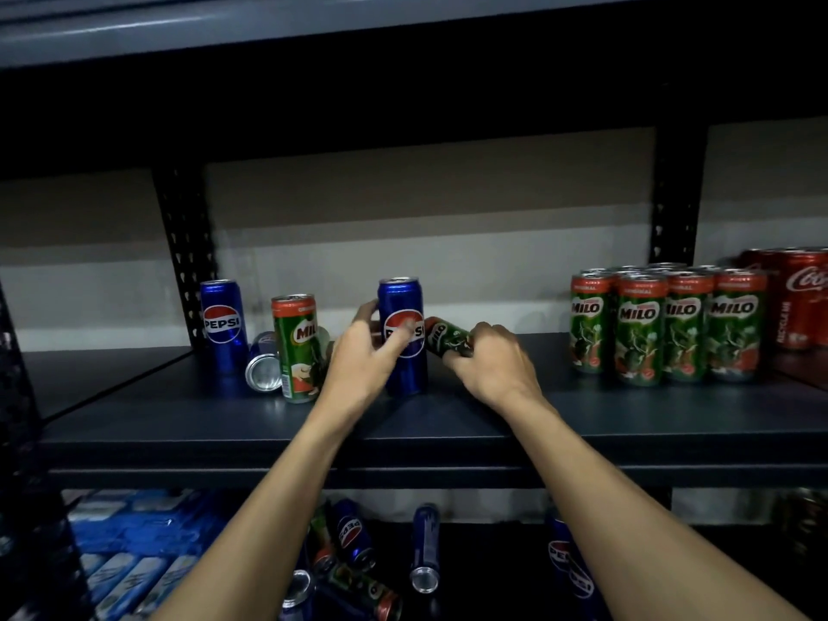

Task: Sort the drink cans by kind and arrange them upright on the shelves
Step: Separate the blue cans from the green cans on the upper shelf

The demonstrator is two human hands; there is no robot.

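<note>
My left hand curls its fingers and thumb round an upright blue Pepsi can in the middle of the dark shelf. Just right of it, my right hand grips a green Milo can that lies tilted on its side. Further left stand another Pepsi can and an upright Milo can, with a Pepsi can lying on its side between them. At the right, several Milo cans stand upright in a block, with red Coca-Cola cans beside them.
Black perforated uprights stand at the back of the shelf. On the lower shelf, several Pepsi and Milo cans lie scattered on their sides, next to blue packs at the left. An upper shelf board hangs overhead.
</note>
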